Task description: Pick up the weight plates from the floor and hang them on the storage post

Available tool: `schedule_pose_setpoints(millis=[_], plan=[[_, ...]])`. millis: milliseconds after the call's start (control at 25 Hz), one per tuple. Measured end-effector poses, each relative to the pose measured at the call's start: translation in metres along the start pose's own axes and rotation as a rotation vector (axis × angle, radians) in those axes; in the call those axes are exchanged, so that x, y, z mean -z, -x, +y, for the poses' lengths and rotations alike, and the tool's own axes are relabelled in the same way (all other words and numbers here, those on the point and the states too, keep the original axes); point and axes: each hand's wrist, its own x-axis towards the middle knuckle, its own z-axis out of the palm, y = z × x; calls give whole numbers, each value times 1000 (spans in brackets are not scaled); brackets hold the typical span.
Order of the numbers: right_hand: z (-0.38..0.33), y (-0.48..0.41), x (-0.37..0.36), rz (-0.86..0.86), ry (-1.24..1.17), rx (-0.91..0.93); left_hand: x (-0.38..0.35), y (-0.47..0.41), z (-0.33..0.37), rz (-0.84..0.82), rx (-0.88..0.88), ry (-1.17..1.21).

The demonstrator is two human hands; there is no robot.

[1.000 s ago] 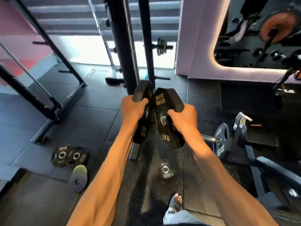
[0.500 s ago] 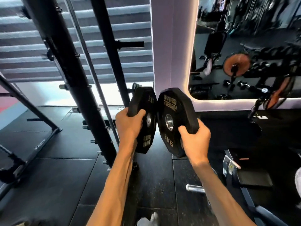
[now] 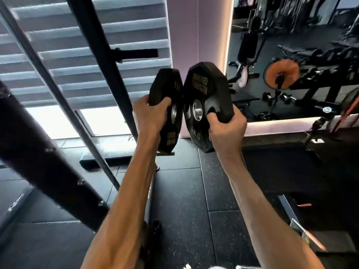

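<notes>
- Room to move mostly in the centre and lower centre of the frame, over dark rubber floor tiles (image 3: 184,200) between the two forearms.
- Hemmed on the left by a thick black slanted beam (image 3: 38,152) and a thinner black upright (image 3: 97,45), both running from upper left towards lower centre.
- Jutting rightwards from that upright, upper centre: a black horizontal storage peg (image 3: 137,53), above and left of the plates, apart from them.
- Bounded on the right by a pink wall edge (image 3: 196,35) and a large mirror (image 3: 291,65).
- Held upright at mid-frame, well off the floor, edges touching or nearly so: left weight plate (image 3: 165,84) and right weight plate (image 3: 206,88), the latter marked 5 KG.
- Left hand (image 3: 150,113): closed tight round the left weight plate's rim, thumb curled over its face.
- Right hand (image 3: 226,127): gripping the right weight plate, thumb hooked into a grip opening, fingers wrapped behind the rim.
</notes>
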Motion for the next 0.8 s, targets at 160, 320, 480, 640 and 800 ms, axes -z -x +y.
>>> schedule_pose_setpoints(millis=[160,320,480,640,800], plan=[[19,-64,-51,15,70,-20,-28,-74,-4,6,-39,-6],[56,-130,-85,-3,-14,-43,-60,-134,-11,24,-50,-13],[99,-194,-115,-17,-74,-26,-95,-196,-19,46,-65,-41],[143,-274,-143,-71,-102,-63,-145,-266,-26,89,-53,-15],[187,-362,-172,-157,-138,-81,-205,-323,-41,210,3,20]])
